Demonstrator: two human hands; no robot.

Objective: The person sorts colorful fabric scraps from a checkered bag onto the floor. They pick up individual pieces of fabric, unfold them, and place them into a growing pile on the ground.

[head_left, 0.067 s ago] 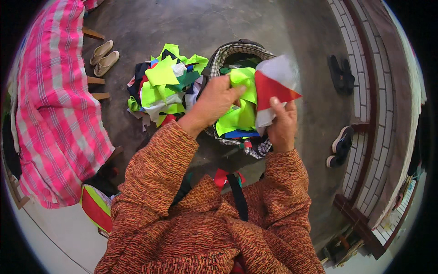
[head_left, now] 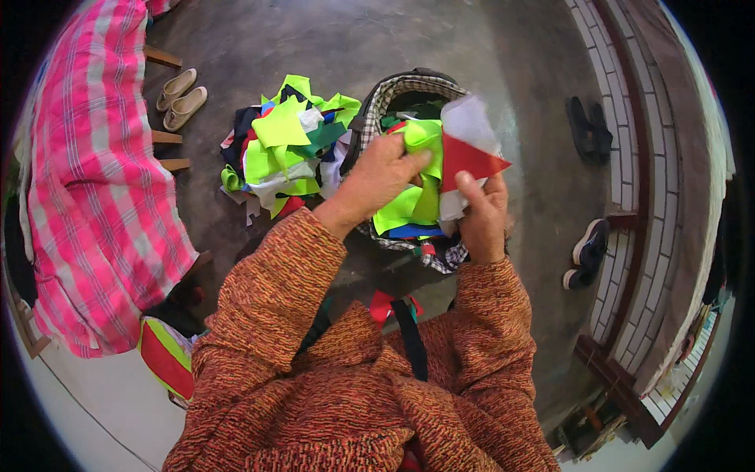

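My left hand (head_left: 379, 179) is closed, thumb against fingers, on a neon yellow-green fabric scrap (head_left: 423, 135) above the bag. Beside it my right hand (head_left: 484, 219) pinches a red triangular fabric scrap (head_left: 465, 160) lying against translucent white material (head_left: 470, 118). Both hands work over an open bag with a black-and-white checked lining (head_left: 376, 106). More yellow-green cloth (head_left: 399, 211) and a bit of blue show inside its near end; the hands hide part of the contents. To the left of the bag lies a heap of mixed scraps (head_left: 275, 161), mostly yellow-green, with white, dark and green pieces.
Red and dark scraps (head_left: 381, 307) rest on my lap. A pink plaid cloth (head_left: 102, 197) drapes furniture at left, with beige shoes (head_left: 185, 108) beside it. Dark slippers (head_left: 590, 130) and dark shoes (head_left: 588, 253) sit along the white brick base (head_left: 659, 173) at right.
My left hand has shifted slightly to the right with the yellow-green scrap. The red scrap has moved a little left and down, closer to it.
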